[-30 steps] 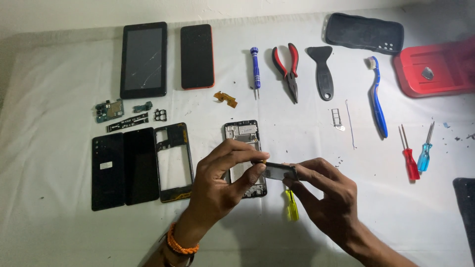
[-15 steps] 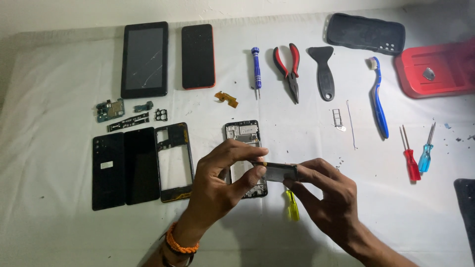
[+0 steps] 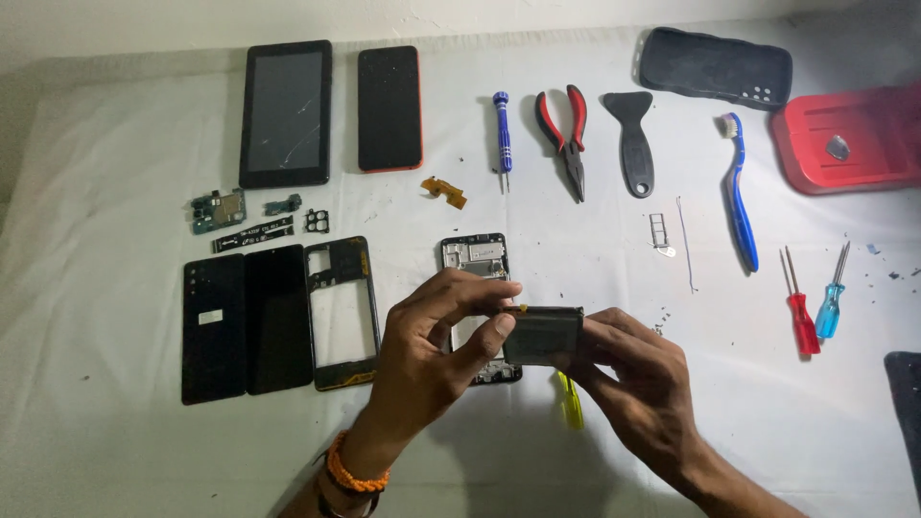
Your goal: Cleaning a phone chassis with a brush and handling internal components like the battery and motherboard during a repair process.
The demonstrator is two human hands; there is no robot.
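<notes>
Since the earlier frames the flat grey battery (image 3: 544, 334) shows more of its broad face, turned a little toward me, while both hands sit in almost the same spot above the near middle of the worktop (image 3: 115, 163). I see my left hand (image 3: 429, 350), an orange band at its wrist, with its grip closed on the battery's left edge, thumb below and fingers over the top. My right hand (image 3: 638, 384) has its grip closed on the right end, the fingers wrapped behind it. The battery is held clear of the white cloth, just in front of the open phone frame (image 3: 477, 259) lying beneath the left hand; a yellow pry tool (image 3: 572, 403) peeks out on the cloth below. To the left lie dark phone panels (image 3: 247, 321) and a bare mid-frame (image 3: 341, 312). Along the far edge sit a tablet (image 3: 286, 113), a phone (image 3: 389, 108), a blue screwdriver (image 3: 502, 129), red-handled pliers (image 3: 566, 129), a black scraper (image 3: 632, 139) and a blue toothbrush (image 3: 737, 197), with a red tray (image 3: 844, 144) at far right.
</notes>
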